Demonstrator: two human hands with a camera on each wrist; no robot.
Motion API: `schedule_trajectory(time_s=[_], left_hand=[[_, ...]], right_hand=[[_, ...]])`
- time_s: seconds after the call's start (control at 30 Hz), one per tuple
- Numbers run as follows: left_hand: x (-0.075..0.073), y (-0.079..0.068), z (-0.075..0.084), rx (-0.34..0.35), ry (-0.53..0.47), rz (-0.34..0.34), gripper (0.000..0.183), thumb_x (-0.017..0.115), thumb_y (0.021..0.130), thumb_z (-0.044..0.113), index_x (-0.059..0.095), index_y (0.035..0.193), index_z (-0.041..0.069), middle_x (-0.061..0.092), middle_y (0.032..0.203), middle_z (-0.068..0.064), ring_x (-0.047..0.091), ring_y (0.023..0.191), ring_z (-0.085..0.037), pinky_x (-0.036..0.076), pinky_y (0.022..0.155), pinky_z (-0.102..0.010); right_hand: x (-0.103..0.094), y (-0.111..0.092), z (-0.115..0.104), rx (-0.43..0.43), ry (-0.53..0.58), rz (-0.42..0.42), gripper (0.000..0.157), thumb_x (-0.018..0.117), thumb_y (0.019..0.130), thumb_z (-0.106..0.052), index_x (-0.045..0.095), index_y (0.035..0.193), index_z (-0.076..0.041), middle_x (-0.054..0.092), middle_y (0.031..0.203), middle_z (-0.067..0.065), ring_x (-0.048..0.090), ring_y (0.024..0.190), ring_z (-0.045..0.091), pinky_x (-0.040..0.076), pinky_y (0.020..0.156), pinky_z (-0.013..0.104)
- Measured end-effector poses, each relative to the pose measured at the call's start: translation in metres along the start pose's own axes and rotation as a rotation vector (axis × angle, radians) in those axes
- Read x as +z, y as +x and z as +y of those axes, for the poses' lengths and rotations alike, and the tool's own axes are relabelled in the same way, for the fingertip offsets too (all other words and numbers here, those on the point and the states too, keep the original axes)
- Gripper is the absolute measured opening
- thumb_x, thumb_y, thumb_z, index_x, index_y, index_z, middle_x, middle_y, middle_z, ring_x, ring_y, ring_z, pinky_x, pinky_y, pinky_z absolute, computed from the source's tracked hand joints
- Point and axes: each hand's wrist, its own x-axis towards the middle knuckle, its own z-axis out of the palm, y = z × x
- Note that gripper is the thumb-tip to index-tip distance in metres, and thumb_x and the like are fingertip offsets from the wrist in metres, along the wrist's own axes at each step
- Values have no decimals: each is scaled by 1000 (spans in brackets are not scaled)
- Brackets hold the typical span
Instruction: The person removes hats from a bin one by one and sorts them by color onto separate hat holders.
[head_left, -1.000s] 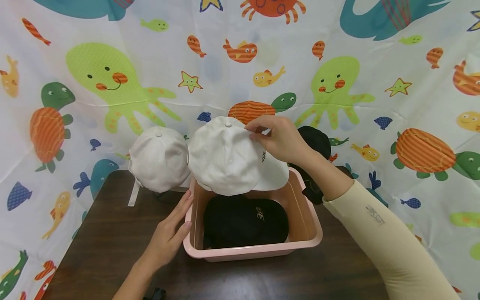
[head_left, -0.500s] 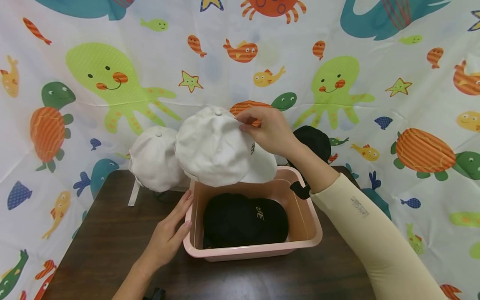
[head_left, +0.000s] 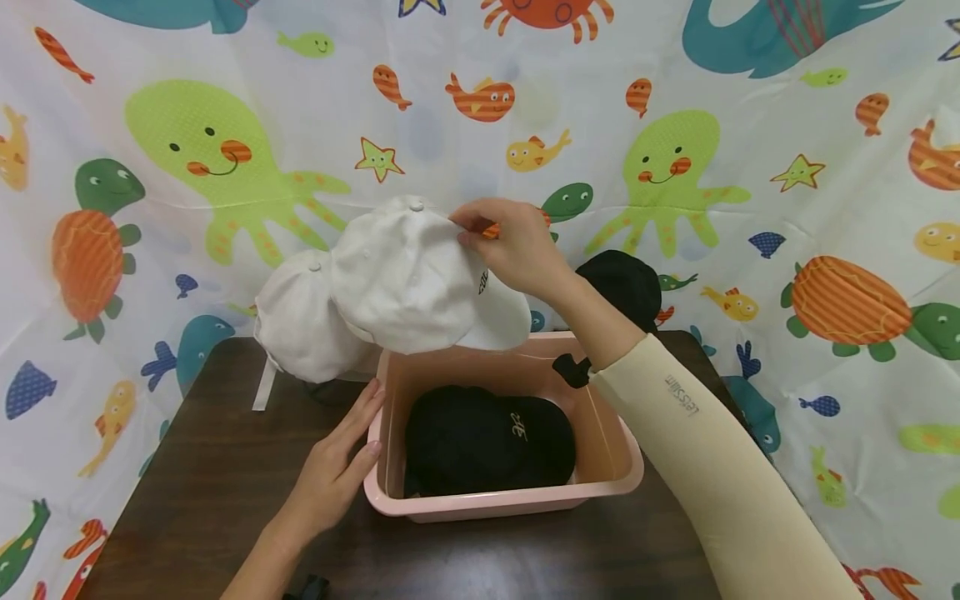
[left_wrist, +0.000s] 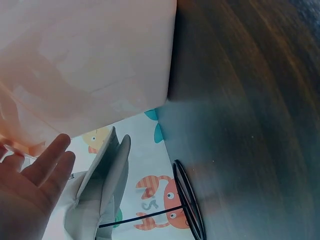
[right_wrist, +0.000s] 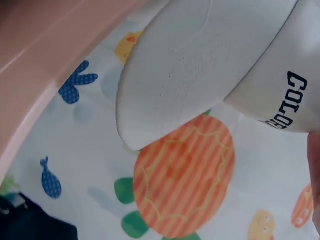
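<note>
My right hand (head_left: pixel 517 250) pinches a white baseball cap (head_left: pixel 405 275) by its crown, thumb and fingertips near the front. The cap hangs above the back left of a pink plastic tub (head_left: pixel 510 504), its brim (right_wrist: pixel 175 75) to the right and dark lettering on its front. In the head view it overlaps a second white cap (head_left: pixel 296 325) on the left. My left hand (head_left: pixel 330 475) rests against the tub's left side with its fingers extended at the rim. Inside the tub lie black caps (head_left: pixel 480 442), the front one with a small gold emblem.
The tub stands on a dark wooden table (head_left: pixel 202 467). Another black cap (head_left: pixel 622 287) is behind the tub at the right, partly hidden by my right arm. A black wire loop (left_wrist: pixel 187 200) shows beside the tub. A sea-animal curtain (head_left: pixel 450 50) hangs close behind.
My right hand has carried the white cap up and to the left, from over the tub's back edge toward the other white cap. My left hand has stayed at the tub.
</note>
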Motion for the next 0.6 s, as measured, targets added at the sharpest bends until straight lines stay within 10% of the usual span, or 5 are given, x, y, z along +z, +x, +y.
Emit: schedule_trajectory(time_s=[0.6], left_hand=[[-3, -1, -3, -3, 18, -44, 64, 60, 100, 2, 42, 161, 9, 33, 169, -10, 31, 154, -11, 23, 119, -15]], right_hand=[[38, 21, 9, 83, 122, 178, 18, 73, 96, 0, 79, 113, -3, 77, 108, 10, 71, 99, 20, 55, 88, 27]])
